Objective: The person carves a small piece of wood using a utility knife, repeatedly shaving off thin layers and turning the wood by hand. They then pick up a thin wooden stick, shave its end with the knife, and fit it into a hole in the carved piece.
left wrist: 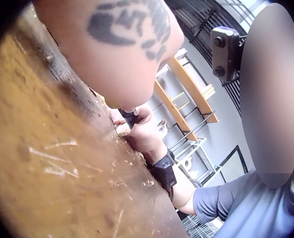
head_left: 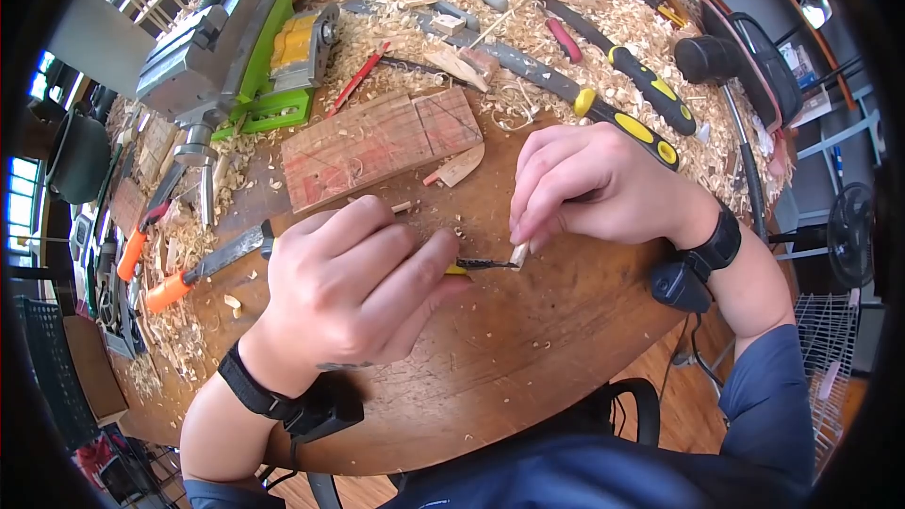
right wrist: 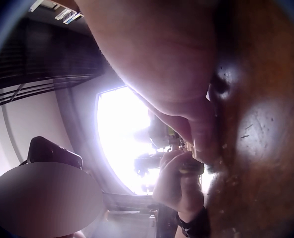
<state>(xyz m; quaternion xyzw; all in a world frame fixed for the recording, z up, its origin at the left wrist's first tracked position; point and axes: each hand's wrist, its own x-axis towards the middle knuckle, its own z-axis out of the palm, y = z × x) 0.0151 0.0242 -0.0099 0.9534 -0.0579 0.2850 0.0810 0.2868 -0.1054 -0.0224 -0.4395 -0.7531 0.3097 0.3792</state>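
My left hand (head_left: 349,278) grips a slim cutter (head_left: 485,264) with a dark blade and a bit of yellow at the fingers; most of its handle is hidden in the fist. Fingertips and thumb of my right hand (head_left: 599,184) pinch a small pale piece of wood (head_left: 519,253). The blade's tip meets the lower end of that piece, low over the wooden table (head_left: 528,349). In the left wrist view, the wood's end (left wrist: 122,130) shows beside the dark blade (left wrist: 130,117). Behind the left knuckles, a thin stick end (head_left: 403,206) pokes out.
A reddish board (head_left: 377,146) and a small knife-shaped wood piece (head_left: 460,167) lie beyond the hands. A green and grey vise (head_left: 222,57) stands at left. Orange-handled chisels (head_left: 170,292), yellow-black tools (head_left: 632,127) and wood shavings (head_left: 396,28) surround the work area.
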